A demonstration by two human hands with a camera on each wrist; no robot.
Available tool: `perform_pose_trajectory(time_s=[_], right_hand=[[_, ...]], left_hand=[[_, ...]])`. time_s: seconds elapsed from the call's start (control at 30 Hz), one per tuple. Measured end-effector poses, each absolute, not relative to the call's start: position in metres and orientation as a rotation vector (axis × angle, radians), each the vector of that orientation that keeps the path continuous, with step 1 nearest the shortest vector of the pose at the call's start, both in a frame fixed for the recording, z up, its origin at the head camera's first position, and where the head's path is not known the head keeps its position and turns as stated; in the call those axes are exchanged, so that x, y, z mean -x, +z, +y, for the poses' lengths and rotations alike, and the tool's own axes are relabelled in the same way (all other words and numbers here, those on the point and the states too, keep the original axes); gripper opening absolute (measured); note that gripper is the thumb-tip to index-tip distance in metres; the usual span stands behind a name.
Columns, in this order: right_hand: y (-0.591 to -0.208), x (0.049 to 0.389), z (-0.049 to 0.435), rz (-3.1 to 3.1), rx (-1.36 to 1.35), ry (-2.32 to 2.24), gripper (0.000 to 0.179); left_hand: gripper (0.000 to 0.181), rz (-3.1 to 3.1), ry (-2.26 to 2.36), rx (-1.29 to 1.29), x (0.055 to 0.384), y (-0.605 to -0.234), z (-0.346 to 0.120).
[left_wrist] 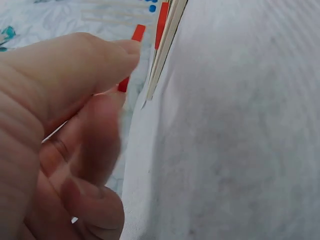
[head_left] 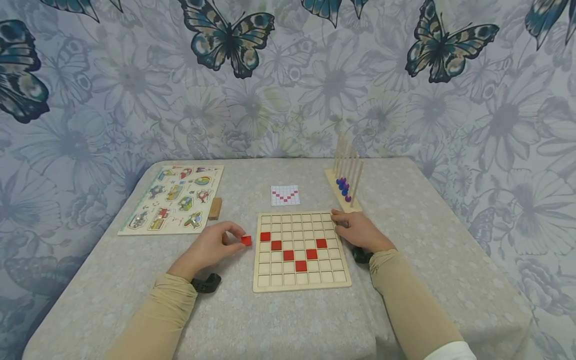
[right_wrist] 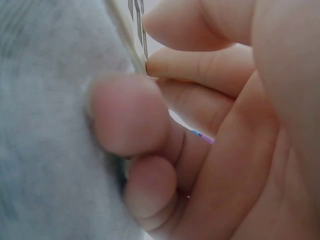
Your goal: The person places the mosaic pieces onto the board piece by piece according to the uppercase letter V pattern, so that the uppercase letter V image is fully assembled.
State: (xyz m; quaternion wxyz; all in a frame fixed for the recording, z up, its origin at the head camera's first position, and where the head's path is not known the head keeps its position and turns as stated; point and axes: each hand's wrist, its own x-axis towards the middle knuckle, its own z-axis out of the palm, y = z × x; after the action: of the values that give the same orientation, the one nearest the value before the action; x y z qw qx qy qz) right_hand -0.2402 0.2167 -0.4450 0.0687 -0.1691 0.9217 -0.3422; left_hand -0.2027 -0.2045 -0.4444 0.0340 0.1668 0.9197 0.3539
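Note:
A small red square tile (head_left: pixel 246 240) is pinched between thumb and finger of my left hand (head_left: pixel 209 250), just left of a wooden grid board (head_left: pixel 274 286). The left wrist view shows that tile (left_wrist: pixel 138 33) raised near the board's edge, standing apart from it. Several red tiles (head_left: pixel 300 266) lie in the board's cells in a V shape, its left arm one tile longer. My right hand (head_left: pixel 362 231) holds the board's upper right edge with thumb and fingertips. In the right wrist view the other fingers (right_wrist: pixel 131 117) are curled low by the tablecloth.
Behind the board lies a small pattern card (head_left: pixel 285 195) with a V of red squares. A peg stand (head_left: pixel 343 190) with blue and purple beads stands at the back right. On the left are a picture puzzle board (head_left: pixel 171 200) and a small wooden block (head_left: pixel 215 208).

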Motion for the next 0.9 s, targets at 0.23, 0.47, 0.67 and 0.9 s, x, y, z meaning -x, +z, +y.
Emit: perform_pose_trajectory(time_s=[0.23,0.47,0.67,0.9], right_hand=[[-0.445,0.241,0.218,2.791,0.496,-1.003,0.047],[-0.446,0.243,0.221,2.787,0.497,-1.001,0.047],[-0.446,0.243,0.221,2.782,0.48,-1.013,0.047],[-0.447,0.243,0.22,2.776,0.475,-1.002,0.047]], left_hand=[[0.024,2.843,1.119,-0.518,0.203,-0.441,-0.199],[0.025,2.856,1.127,-0.523,0.204,-0.444,-0.195],[0.025,2.84,1.199,-0.547,0.205,-0.444,-0.19],[0.026,2.719,1.302,-0.509,0.205,-0.44,-0.167]])
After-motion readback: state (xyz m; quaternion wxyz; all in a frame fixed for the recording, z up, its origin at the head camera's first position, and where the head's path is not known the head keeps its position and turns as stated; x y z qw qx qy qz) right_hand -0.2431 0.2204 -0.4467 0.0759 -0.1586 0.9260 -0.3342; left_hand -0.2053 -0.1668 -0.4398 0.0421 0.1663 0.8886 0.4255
